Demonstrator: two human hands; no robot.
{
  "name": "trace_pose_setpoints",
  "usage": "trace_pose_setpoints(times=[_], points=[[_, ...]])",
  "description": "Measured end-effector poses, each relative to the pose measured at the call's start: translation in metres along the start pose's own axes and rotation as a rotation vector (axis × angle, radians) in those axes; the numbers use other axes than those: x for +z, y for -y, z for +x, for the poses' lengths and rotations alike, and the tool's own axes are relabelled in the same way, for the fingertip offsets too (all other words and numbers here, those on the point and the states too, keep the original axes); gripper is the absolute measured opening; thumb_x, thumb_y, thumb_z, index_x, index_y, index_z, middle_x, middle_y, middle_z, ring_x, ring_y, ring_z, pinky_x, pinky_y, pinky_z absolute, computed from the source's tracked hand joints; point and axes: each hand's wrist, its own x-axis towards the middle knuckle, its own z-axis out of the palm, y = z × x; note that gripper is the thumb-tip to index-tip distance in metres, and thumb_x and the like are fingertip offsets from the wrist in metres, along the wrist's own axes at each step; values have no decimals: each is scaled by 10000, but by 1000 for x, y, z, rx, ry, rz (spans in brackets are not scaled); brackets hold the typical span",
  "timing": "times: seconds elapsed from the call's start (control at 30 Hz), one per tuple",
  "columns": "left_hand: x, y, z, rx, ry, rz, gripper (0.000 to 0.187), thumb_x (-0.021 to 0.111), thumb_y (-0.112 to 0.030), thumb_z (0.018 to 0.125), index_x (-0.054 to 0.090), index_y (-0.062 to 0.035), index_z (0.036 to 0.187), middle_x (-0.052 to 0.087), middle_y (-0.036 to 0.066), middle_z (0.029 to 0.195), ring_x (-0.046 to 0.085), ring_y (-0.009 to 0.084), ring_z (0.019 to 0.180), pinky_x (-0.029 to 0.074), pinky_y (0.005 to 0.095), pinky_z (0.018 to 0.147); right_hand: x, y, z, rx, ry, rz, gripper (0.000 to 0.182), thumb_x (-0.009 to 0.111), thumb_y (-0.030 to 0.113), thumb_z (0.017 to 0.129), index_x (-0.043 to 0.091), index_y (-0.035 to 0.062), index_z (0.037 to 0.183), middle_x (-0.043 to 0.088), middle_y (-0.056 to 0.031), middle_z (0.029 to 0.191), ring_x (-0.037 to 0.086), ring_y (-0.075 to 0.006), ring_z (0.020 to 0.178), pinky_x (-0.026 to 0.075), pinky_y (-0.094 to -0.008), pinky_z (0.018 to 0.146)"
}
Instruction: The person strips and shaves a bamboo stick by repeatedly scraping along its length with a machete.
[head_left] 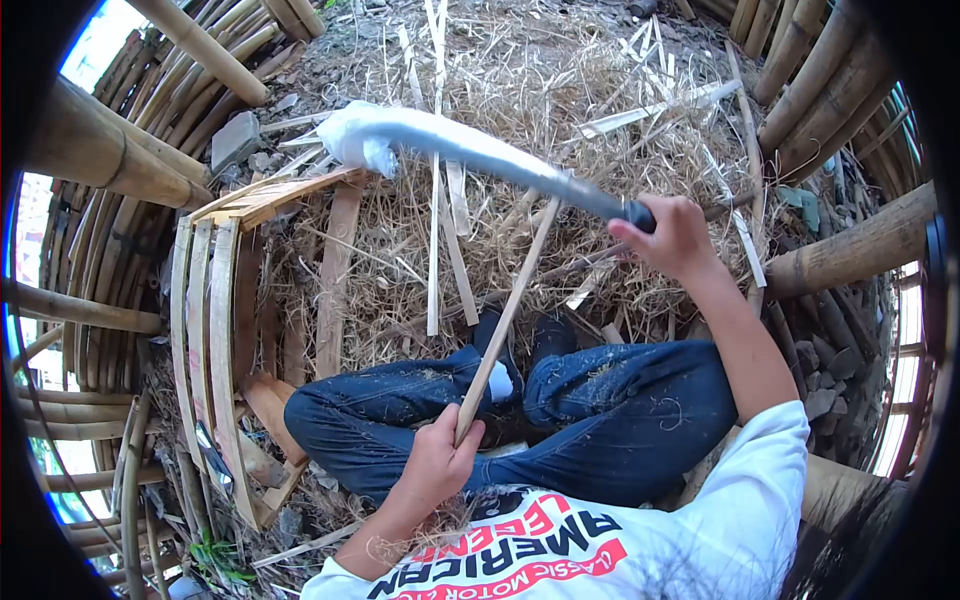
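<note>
My right hand point(676, 238) is closed round the dark handle of a long curved machete point(490, 152), held out over the shavings. Its blade reaches to the left, and white plastic point(358, 138) is wrapped about the far end. In my left hand point(436, 460), close to my lap, is the lower end of a narrow bamboo strip point(518, 290). The strip slants up and away to the right, and its upper end meets the blade in this view. My crossed legs in blue jeans point(640, 400) lie below both hands.
Curly shavings point(600, 140) cover the ground ahead, with several pale split strips point(434, 240) among them. A slatted wooden crate point(205, 350) stands at my left. Bamboo poles point(130, 150) line the left side, and another pole point(860, 245) juts in from the right.
</note>
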Motion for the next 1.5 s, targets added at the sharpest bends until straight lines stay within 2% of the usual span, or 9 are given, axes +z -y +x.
trace_pose_setpoints(times=[0.1,0.37,0.43,0.53,0.73,0.87,1.03,1.3,1.5], points=[[2,7,-2,3,-2,-2,196,601,-137,914,486,4,841,519,218,619,538,418,569,415,401,515,-5,4,2,251,46,153,694,575,731,794,596,54,640,574,-102,524,619,-257,507,503,-374,522],[1,15,12,45,43,-104,201,560,-148,949,487,-12,820,496,118,583,492,214,470,359,341,470,-7,19,2,135,74,138,683,608,726,765,627,50,669,585,-111,539,648,-285,544,517,-387,546],[-2,24,16,-139,287,-535,158,547,-152,963,464,-56,868,405,-24,602,348,61,487,278,221,445,-5,20,2,119,143,93,653,628,709,757,625,62,672,598,-116,559,656,-295,565,526,-391,567],[-8,24,18,-322,513,-958,219,590,-232,947,424,-99,898,340,-74,604,319,23,473,237,183,431,-9,38,2,19,171,60,637,635,701,753,619,70,667,607,-123,569,658,-298,571,533,-399,584],[-10,38,28,-166,814,-1229,409,735,-295,828,381,-108,911,356,-76,628,321,28,463,232,185,420,-3,77,3,-219,274,86,669,598,744,743,604,82,648,610,-118,566,652,-287,550,511,-383,547],[-13,25,28,-201,733,-1117,428,771,-252,789,379,-110,890,349,-78,638,301,23,490,236,193,450,4,96,1,-359,357,58,719,556,762,760,609,51,666,613,-128,571,657,-309,566,522,-395,570],[-14,13,31,-59,490,-510,389,761,-133,778,378,-104,843,308,-82,637,245,21,562,235,217,517,9,97,-1,-302,388,42,701,555,737,778,622,47,678,611,-142,567,657,-326,571,530,-407,580],[-17,15,35,-50,436,-467,363,735,-60,789,376,-96,829,278,-95,599,259,16,552,244,217,510,3,77,1,-115,312,9,676,553,720,793,621,60,665,607,-151,550,655,-316,546,529,-413,572],[-13,3,34,-56,393,-340,346,720,-19,786,381,-78,826,296,-73,621,277,26,551,261,223,506,3,89,1,-204,340,-4,686,552,727,789,638,57,671,620,-152,574,664,-316,566,534,-414,586]])
